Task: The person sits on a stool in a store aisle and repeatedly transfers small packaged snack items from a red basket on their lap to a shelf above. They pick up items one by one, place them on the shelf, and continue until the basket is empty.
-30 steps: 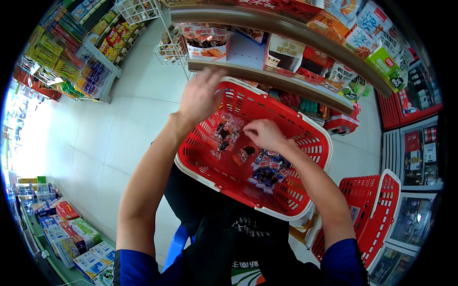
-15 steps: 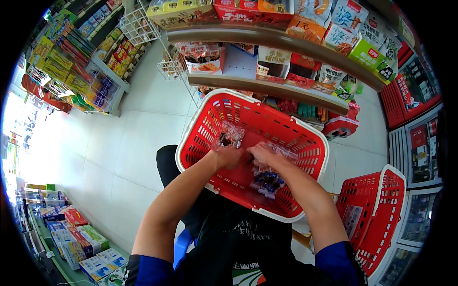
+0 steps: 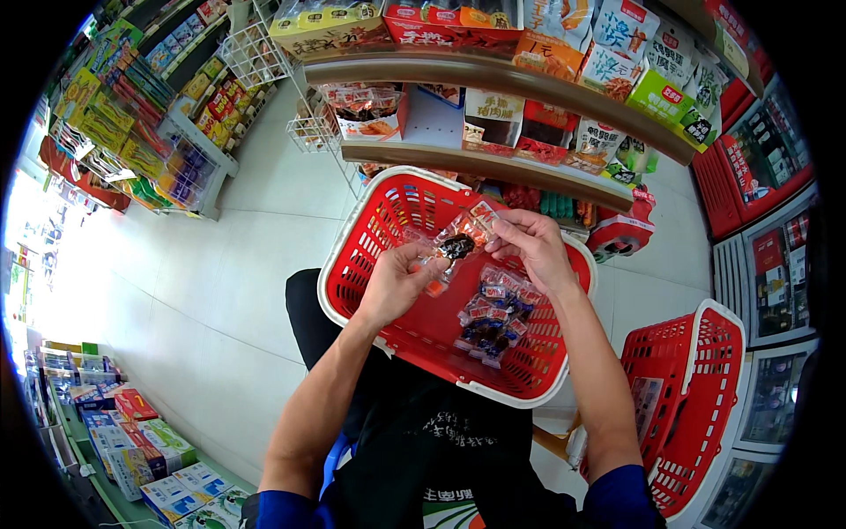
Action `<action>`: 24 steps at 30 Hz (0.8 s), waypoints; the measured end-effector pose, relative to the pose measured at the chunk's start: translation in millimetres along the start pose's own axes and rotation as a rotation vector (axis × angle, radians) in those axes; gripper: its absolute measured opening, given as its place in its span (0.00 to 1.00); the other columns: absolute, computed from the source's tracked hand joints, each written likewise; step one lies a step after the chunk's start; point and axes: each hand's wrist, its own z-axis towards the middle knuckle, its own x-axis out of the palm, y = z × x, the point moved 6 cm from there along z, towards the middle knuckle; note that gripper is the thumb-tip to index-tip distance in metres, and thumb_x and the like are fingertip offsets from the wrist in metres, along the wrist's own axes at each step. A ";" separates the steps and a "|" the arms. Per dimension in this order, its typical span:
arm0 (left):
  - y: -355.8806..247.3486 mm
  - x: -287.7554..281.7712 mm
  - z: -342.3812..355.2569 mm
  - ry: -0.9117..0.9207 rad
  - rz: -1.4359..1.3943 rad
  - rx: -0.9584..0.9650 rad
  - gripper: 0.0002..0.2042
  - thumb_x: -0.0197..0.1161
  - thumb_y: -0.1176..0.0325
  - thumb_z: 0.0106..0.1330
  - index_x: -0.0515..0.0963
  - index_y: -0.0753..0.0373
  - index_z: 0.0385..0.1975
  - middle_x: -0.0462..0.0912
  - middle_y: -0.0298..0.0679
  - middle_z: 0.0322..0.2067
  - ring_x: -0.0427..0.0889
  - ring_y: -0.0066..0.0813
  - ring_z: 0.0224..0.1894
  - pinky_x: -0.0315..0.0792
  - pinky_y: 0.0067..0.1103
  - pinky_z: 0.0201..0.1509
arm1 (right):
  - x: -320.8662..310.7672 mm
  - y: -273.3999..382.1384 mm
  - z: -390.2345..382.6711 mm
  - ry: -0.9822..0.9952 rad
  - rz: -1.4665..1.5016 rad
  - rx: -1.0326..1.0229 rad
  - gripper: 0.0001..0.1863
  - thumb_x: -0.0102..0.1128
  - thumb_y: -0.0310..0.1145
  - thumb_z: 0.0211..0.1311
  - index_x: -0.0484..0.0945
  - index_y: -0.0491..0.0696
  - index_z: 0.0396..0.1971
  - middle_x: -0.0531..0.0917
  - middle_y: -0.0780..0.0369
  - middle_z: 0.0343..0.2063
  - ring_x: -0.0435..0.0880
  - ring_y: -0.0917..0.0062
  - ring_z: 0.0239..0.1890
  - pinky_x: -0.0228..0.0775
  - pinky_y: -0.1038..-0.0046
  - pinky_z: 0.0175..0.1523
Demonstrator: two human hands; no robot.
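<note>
A red shopping basket point(image 3: 423, 322) with a white rim sits tilted before my lap. Over its far half, my left hand point(image 3: 393, 284) pinches clear snack packets point(image 3: 456, 247) with dark and orange contents between thumb and fingers. My right hand point(image 3: 536, 249) grips the upper right end of the same packets. How many there are I cannot tell, since they overlap. Beneath my right hand, several small snack packets point(image 3: 493, 319) with blue and red print lie heaped on the right side of the basket's floor.
Beyond the basket stands a shelf point(image 3: 423, 66) with brown edges, stocked with boxed and bagged snacks. A second red basket point(image 3: 692, 388) is at the right, near glass-door coolers point(image 3: 775, 278). Boxed goods point(image 3: 145, 441) fill a low shelf at lower left. A wire rack point(image 3: 256, 48) stands far left.
Both hands have risen from inside the basket, bringing the dark-and-orange packets up between them. My right hand has left the blue packets, which now show fully.
</note>
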 end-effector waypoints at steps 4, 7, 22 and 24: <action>-1.5 1.1 -12.2 -0.062 -0.220 0.009 0.08 0.59 0.70 0.73 0.79 0.69 0.43 0.86 0.37 0.30 0.83 0.18 0.30 0.75 0.16 0.36 | 8.6 10.3 -7.3 -0.074 0.023 -0.078 0.15 0.60 0.33 0.70 0.80 0.39 0.49 0.86 0.60 0.34 0.85 0.78 0.33 0.79 0.76 0.40; 1.0 0.3 -16.7 -0.079 -0.263 0.029 0.08 0.57 0.71 0.74 0.78 0.69 0.43 0.86 0.38 0.30 0.83 0.18 0.30 0.76 0.17 0.37 | 14.0 14.1 -9.1 -0.074 0.086 -0.067 0.15 0.59 0.35 0.71 0.80 0.39 0.48 0.86 0.60 0.35 0.85 0.78 0.34 0.79 0.77 0.41; -32.5 -73.5 36.3 -0.246 0.134 0.362 0.10 0.62 0.71 0.71 0.83 0.70 0.44 0.85 0.36 0.35 0.79 0.19 0.37 0.75 0.20 0.44 | 73.9 43.0 65.2 0.047 -0.451 -0.202 0.08 0.67 0.31 0.64 0.86 0.40 0.35 0.87 0.64 0.28 0.82 0.86 0.30 0.74 0.82 0.37; -47.9 -102.4 58.0 -0.345 0.153 0.380 0.10 0.64 0.69 0.69 0.83 0.70 0.43 0.86 0.37 0.35 0.80 0.20 0.37 0.75 0.20 0.44 | 90.5 57.7 91.2 -0.037 -0.367 -0.292 0.09 0.66 0.30 0.65 0.86 0.40 0.38 0.88 0.63 0.30 0.84 0.85 0.32 0.76 0.81 0.41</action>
